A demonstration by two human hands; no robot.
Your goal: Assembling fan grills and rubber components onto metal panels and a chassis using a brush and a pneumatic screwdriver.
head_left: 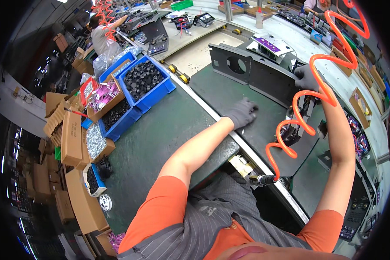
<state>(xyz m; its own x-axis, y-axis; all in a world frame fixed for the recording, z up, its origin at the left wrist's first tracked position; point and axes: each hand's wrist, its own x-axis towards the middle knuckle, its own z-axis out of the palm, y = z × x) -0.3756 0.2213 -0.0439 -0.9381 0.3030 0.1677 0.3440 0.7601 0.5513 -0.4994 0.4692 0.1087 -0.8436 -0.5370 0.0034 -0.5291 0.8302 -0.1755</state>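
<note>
A long black panel (268,80) with a round hole in it stands on edge on the green mat ahead of me. My right hand (307,78), in a dark grey glove, is closed on the panel's right end. My left hand (242,113), gloved alike, is held low over the mat in front of the panel, fingers loosely bent and apart, with nothing seen in it. A black assembly with electronic parts (295,128) lies on the right, partly hidden by the orange coiled air hose (305,93). Behind the panel is a board with a purple strip (268,44).
Blue bins (154,96) of black caps and screws stand at the left, among cardboard boxes (71,138). A metal rail (199,102) crosses the bench. The hose ends in a metal fitting (264,179) near my waist. Other people (100,37) work farther off.
</note>
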